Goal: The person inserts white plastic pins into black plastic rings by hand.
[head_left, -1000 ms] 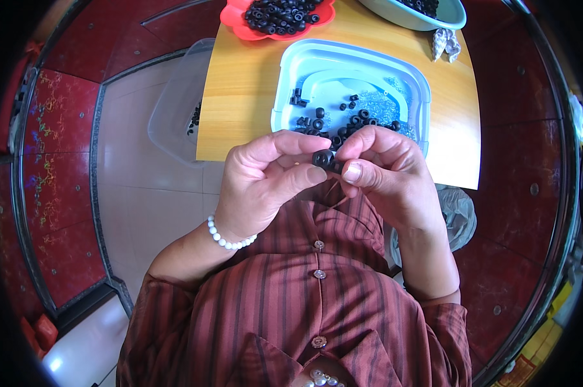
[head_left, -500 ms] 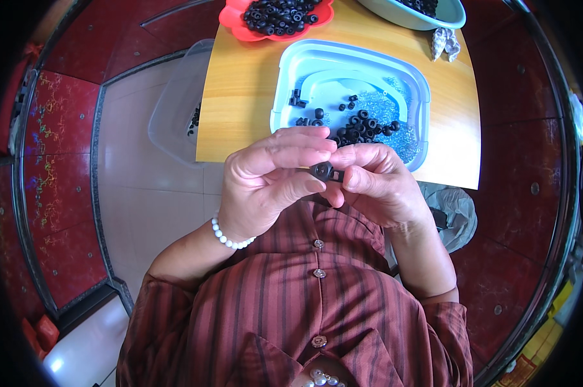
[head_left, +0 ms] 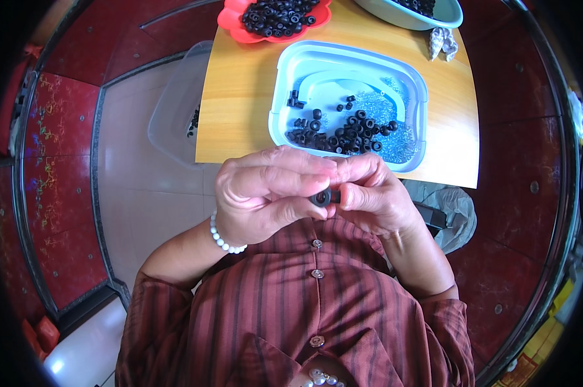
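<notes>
Just in front of my chest, close to the table edge, both hands meet. Between thumb and fingers, my left hand (head_left: 256, 193) pinches a small black ring-shaped plastic part (head_left: 320, 197) with a hole in its face. My right hand (head_left: 376, 201) pinches a smaller black plastic piece (head_left: 336, 196), which touches the ring-shaped part or sits in its side; the fingers hide the join. Beyond the hands stands a light blue tray (head_left: 274, 116) holding loose black parts (head_left: 351, 134) and many tiny clear pieces (head_left: 402, 145).
At the back of the wooden table (head_left: 233, 106) stand a red scalloped bowl (head_left: 224, 19) and a pale blue-green basin (head_left: 420, 24), both with black parts. A crumpled grey cloth (head_left: 443, 45) lies at right. A clear plastic bin (head_left: 165, 119) is left of the table, a plastic bag (head_left: 460, 222) right.
Both hands have come lower, nearer my body, with the black parts still pinched. The ring-shaped part has turned so its hole shows more plainly. More of the tray's near side is visible.
</notes>
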Motion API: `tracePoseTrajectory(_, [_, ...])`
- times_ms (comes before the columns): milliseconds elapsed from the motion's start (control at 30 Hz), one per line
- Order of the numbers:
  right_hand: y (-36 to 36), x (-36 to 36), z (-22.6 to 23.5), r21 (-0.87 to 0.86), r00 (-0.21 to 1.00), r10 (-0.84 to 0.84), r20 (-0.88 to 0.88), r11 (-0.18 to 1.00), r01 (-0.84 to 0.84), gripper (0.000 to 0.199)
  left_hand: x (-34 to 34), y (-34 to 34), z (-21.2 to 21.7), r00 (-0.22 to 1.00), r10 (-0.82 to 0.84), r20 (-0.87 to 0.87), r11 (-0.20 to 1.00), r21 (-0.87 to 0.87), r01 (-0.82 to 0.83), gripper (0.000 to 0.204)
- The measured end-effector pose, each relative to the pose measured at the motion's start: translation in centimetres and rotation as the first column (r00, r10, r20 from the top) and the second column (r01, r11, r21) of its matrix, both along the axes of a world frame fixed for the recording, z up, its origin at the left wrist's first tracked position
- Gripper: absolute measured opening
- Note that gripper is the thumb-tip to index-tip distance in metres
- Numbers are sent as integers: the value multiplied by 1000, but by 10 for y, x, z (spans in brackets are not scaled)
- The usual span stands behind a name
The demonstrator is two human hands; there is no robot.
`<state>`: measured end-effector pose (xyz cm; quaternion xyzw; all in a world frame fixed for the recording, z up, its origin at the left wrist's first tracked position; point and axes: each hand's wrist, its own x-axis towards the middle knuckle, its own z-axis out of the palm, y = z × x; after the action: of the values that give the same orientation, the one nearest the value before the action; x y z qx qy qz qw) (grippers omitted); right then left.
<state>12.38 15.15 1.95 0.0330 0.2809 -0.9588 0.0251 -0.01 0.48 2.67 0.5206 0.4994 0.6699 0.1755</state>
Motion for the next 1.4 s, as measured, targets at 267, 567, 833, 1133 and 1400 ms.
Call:
tracePoseTrajectory(267, [-1, 4, 4, -15, 1000, -14, 20, 1000, 14, 24, 6, 1, 5, 997, 41, 67, 999, -26, -40, 26])
tracePoseTrajectory(567, [-9, 9, -2, -116, 998, 24, -54, 993, -30, 28, 1, 3, 2, 997, -2, -79, 998, 58, 7, 25])
tracePoseTrajectory(833, [-17, 3, 10, 5, 990, -7, -144, 1000, 8, 27, 6, -3, 2, 998, -25, -62, 998, 62, 29, 28])
tracePoseTrajectory(1133, [-13, 6, 7, -79, 1000, -10, -7, 997, 10, 22, 3, 4, -2, 998, -33, 45, 999, 15, 33, 25])
tracePoseTrajectory(1400, [-19, -1, 3, -37, 995, -99, -8, 994, 98, 23, -7, 9, 1, 996, -17, -83, 1000, 15, 18, 24])
